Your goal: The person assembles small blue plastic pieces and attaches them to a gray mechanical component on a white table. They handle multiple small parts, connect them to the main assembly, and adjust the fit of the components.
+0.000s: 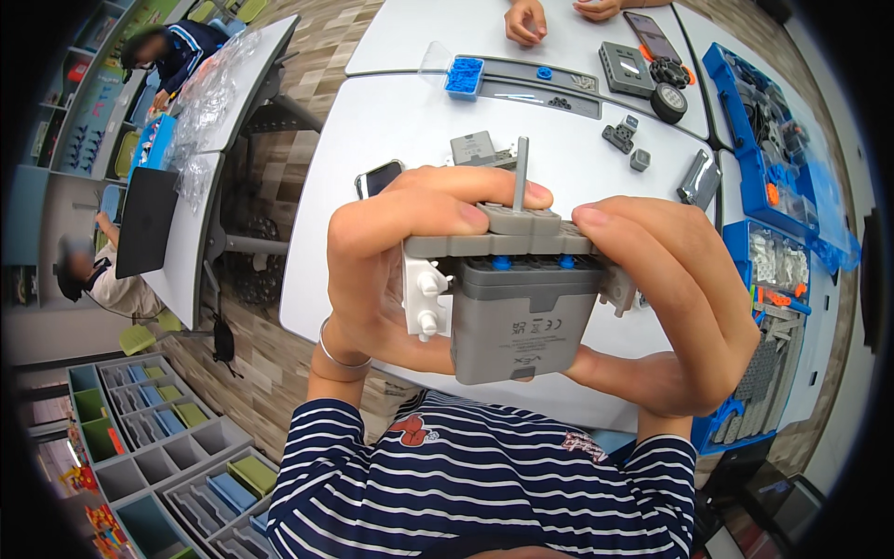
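Both hands hold a grey plastic block assembly [520,317] close to the camera, above the near edge of a white table [372,140]. It is a grey box with a grey perforated beam on top, blue pins, a white connector piece [421,296] on its left and a thin metal shaft [521,173] standing upright from it. My left hand [391,252] grips its left side, fingers lying over the top beam. My right hand [670,298] grips its right side and cradles it from below.
On the table lie a phone [377,177], a grey module [473,147], small grey parts [619,136], a blue parts box [464,76] and a wheel [668,101]. Blue trays of parts [778,149] stand right. Another person's hands [526,20] rest at the far table. Storage bins [158,438] stand lower left.
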### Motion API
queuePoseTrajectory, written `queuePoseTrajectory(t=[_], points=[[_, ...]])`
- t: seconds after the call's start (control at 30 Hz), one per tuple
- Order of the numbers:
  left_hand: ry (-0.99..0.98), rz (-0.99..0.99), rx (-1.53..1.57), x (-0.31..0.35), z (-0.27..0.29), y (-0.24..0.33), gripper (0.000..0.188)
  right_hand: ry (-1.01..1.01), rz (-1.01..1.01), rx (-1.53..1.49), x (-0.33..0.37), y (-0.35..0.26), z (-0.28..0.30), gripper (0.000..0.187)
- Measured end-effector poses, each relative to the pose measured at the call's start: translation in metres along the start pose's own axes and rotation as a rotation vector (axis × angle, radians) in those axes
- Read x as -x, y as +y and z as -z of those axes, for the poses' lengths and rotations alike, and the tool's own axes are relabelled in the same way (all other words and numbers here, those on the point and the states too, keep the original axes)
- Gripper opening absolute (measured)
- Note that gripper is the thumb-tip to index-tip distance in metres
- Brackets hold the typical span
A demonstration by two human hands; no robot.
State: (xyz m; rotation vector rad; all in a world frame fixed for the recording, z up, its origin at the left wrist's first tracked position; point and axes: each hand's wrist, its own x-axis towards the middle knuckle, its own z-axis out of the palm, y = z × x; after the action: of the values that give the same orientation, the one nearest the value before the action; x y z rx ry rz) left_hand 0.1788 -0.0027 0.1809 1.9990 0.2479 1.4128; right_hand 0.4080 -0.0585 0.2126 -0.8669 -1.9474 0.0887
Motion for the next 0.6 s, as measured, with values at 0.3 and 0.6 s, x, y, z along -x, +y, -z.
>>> queuePoseTrajectory(t=[0.3, 0.6], points=[[-0.029, -0.020, -0.006, -0.0018, 0.0004, -0.0047, 0.093, -0.021, -0.036, 0.064, -0.0031, -0.0035, 0.0004, 0.067], [-0.066, -0.050, -0.043, -0.0059, 0.0042, -0.0100, 0.096, -0.025, -0.017, 0.091, -0.0070, 0.0044, -0.0039, 0.062]])
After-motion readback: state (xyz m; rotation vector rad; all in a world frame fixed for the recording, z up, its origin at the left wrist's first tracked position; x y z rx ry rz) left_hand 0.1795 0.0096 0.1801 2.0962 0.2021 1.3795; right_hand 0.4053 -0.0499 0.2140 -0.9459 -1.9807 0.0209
